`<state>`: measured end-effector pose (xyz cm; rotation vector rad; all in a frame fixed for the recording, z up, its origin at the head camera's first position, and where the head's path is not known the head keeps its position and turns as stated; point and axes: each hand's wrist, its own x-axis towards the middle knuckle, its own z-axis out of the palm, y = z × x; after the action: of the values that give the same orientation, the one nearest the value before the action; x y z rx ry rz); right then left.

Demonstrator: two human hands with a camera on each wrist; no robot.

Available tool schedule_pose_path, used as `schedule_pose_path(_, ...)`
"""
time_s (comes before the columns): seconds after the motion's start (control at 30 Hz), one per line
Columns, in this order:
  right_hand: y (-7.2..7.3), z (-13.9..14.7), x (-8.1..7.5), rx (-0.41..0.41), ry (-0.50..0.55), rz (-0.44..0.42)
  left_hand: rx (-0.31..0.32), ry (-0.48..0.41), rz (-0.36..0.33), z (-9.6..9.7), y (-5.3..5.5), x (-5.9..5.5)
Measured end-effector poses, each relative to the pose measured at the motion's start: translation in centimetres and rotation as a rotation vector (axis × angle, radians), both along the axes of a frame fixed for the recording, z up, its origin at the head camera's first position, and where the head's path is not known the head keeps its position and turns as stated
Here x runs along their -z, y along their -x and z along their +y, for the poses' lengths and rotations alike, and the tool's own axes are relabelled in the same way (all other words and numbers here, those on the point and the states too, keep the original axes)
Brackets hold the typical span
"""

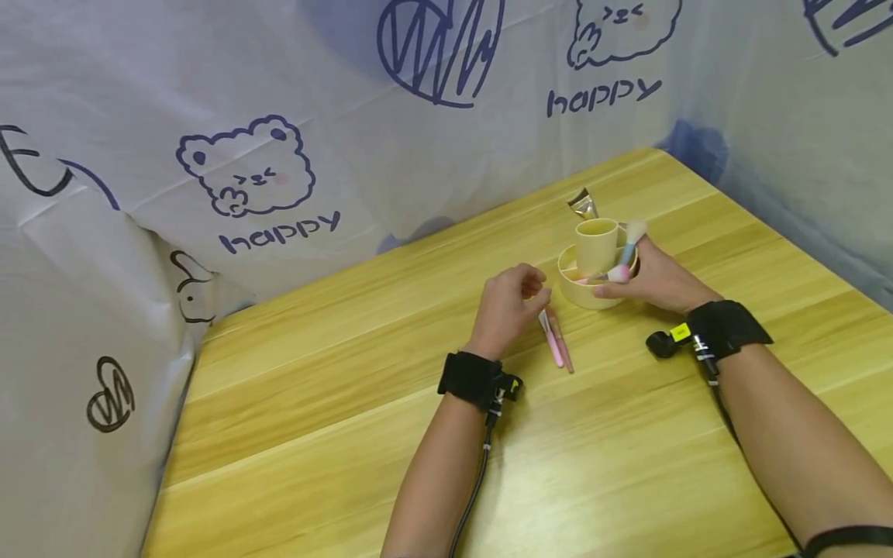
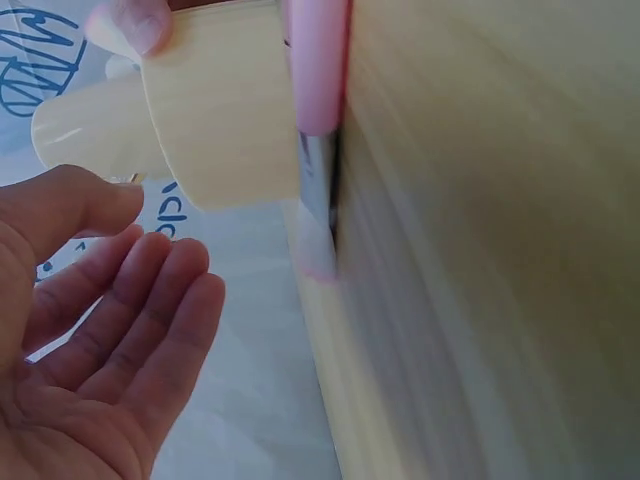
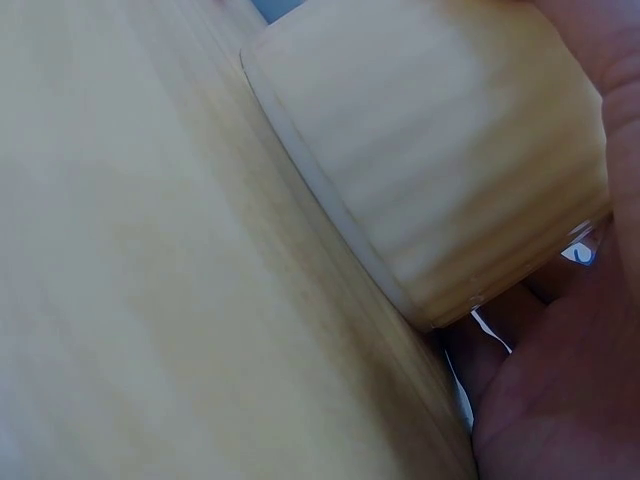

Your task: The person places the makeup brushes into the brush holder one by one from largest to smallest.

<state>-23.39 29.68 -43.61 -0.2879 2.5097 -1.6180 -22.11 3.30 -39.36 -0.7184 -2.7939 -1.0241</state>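
Note:
My right hand (image 1: 659,275) grips the side of a cream round brush holder (image 1: 586,294), its thumb at the near rim and its fingers behind. A taller cup (image 1: 596,246) rises from the middle of the holder. A makeup brush with a blue handle (image 1: 627,254) and another with a pink-and-white head (image 1: 618,273) lean at its right side. Just left of the holder is my left hand (image 1: 508,304), fingers loosely bent and holding nothing. Below it, a pink-handled makeup brush (image 1: 554,347) and a brownish-pink one (image 1: 562,341) lie side by side on the table.
Behind the holder a wide, dark-tipped brush with a silver ferrule (image 1: 583,204) shows. The wooden table (image 1: 314,403) meets a printed white cloth (image 1: 391,170) along its back and sides. Cables run from both wrist cameras along the forearms.

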Motion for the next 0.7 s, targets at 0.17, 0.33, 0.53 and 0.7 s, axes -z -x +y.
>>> schedule_pose_path(0.17,-0.02,0.08,0.10,0.003,0.015,-0.015,-0.022,0.036,-0.037,-0.16,-0.09,0.32)
schedule_pose_path(0.33,-0.10,0.03,0.02,0.004,0.016,-0.019,-0.033,0.045,-0.062,-0.17,-0.14,0.62)
schedule_pose_path(0.53,-0.20,-0.07,-0.23,0.001,0.006,-0.011,-0.036,0.072,-0.115,-0.23,-0.16,0.51)
schedule_pose_path(0.7,-0.20,-0.20,-0.37,-0.001,0.004,-0.016,-0.013,0.106,-0.144,-0.38,-0.16,0.54)
